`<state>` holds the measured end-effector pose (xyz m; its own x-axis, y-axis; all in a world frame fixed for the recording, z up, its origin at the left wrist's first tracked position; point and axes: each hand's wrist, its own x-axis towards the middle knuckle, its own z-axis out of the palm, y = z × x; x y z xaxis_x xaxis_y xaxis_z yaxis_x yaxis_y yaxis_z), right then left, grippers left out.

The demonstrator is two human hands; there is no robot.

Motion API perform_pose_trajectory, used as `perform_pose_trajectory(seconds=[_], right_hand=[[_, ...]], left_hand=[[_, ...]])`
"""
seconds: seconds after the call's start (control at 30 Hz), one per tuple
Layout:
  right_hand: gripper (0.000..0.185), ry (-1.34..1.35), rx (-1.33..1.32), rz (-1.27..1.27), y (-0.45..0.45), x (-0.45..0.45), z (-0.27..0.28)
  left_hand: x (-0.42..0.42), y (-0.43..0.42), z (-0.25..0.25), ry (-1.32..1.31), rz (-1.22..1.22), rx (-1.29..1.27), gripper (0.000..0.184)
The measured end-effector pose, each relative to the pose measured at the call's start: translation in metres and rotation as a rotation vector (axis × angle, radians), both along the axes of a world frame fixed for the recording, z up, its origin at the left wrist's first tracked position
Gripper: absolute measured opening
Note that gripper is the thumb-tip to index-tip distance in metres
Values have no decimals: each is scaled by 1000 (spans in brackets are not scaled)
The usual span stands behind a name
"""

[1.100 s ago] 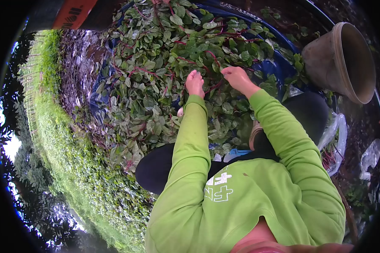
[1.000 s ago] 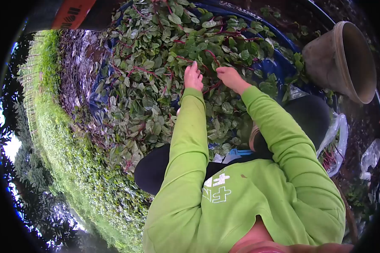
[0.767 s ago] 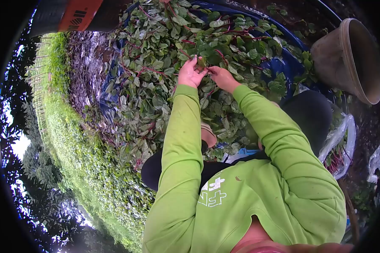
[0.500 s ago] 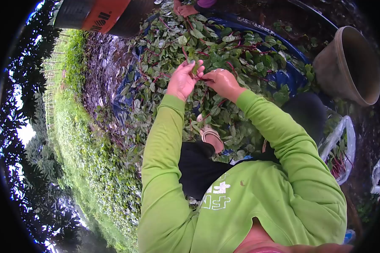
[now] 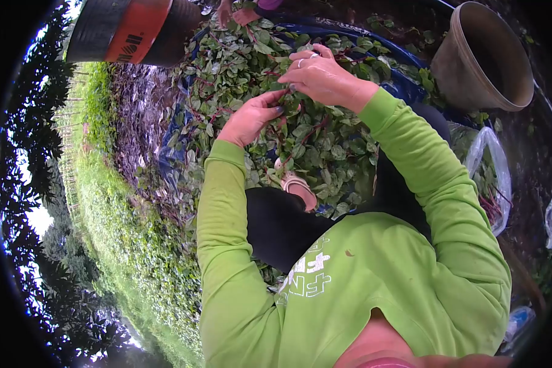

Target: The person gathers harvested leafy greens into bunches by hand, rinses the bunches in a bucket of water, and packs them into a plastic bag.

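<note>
A heap of leafy greens [image 5: 313, 144] with reddish-purple stems lies on a blue plastic sheet [image 5: 405, 89]. Over its middle, my left hand [image 5: 254, 116] has thumb and fingers pinched at a leafy stem. Close beside it on the right is my right hand [image 5: 325, 76], its fingers bent and a ring showing; its fingertips meet near the same stem. What lies between those fingertips is too small to make out. Below my hands, a foot in a sandal [image 5: 299, 190] rests among the leaves.
Another person's hands [image 5: 239, 15] are at the heap's far edge. A dark drum [image 5: 172, 34] with a red band stands top left. A large tan bucket [image 5: 472, 67] lies tilted at the upper right, above a clear plastic bag [image 5: 503, 184] with stems. Green plants [image 5: 135, 245] line the left.
My right hand has moved up and turned, with its back now showing, while my left hand has shifted slightly left and down. The other person's hands have come into fuller view.
</note>
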<state>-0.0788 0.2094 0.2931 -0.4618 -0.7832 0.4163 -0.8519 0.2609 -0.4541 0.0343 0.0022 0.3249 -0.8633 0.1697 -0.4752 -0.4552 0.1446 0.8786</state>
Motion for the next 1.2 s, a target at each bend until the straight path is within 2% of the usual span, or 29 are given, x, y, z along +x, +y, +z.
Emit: perform_pose_trajectory(seconds=[0.03, 0.13, 0.17, 0.2, 0.27, 0.37, 0.43, 0.5, 0.53, 0.57, 0.6, 0.67, 0.73, 0.77, 0.87, 0.97, 1.07, 1.2], right_hand=[[32, -70, 228, 6, 1, 0, 6], [33, -57, 0, -92, -1, -1, -12], [35, 39, -120, -129, -1, -7, -22], [35, 1, -52, -141, 5, -16, -25], [36, -75, 85, -161, 16, -31, -30], [32, -116, 450, -260, 25, -38, -56], [24, -123, 592, -205, 14, -34, -88], [21, -216, 721, -98, -2, -27, -135], [23, -310, 777, -12, -12, -19, -165], [15, -174, 685, 57, -17, -9, -197], [16, -76, 794, 89, -25, 0, -215], [18, 53, 757, 115, -28, 14, -237], [21, 256, 757, 18, -23, 23, -270], [25, 340, 742, 29, -16, 23, -285], [29, 293, 1062, 128, -32, 25, -255], [28, 275, 980, 209, -30, 22, -234], [30, 169, 975, 299, -14, 22, -257], [29, 280, 983, 214, -7, 33, -270]], left_hand=[[-1, -3, -9, -12, 29, 91, 50], [2, -18, -4, 74, 63, -168, 50], [11, -33, -1, 41, 95, -244, 50], [22, -58, -7, 9, 133, -337, 51], [54, -96, -5, -157, 301, -347, 52], [124, -158, -5, -280, 491, -580, 50], [188, -212, -2, -466, 493, -851, 54], [246, -233, -10, -595, 412, -1623, 59], [251, -204, 4, -662, 453, -1782, 63], [257, -198, 13, -543, 525, -1581, 62], [260, -194, 19, -429, 594, -1379, 61], [243, -161, 28, -212, 552, -1158, 55], [218, -122, 35, -18, 525, -989, 48], [201, -99, 43, 47, 474, -996, 46], [153, -56, 61, 242, 334, -969, 41], [116, -40, 47, 373, 236, -889, 39], [93, -24, 30, 326, 136, -837, 40], [96, -24, -6, 256, -40, -1054, 37]])
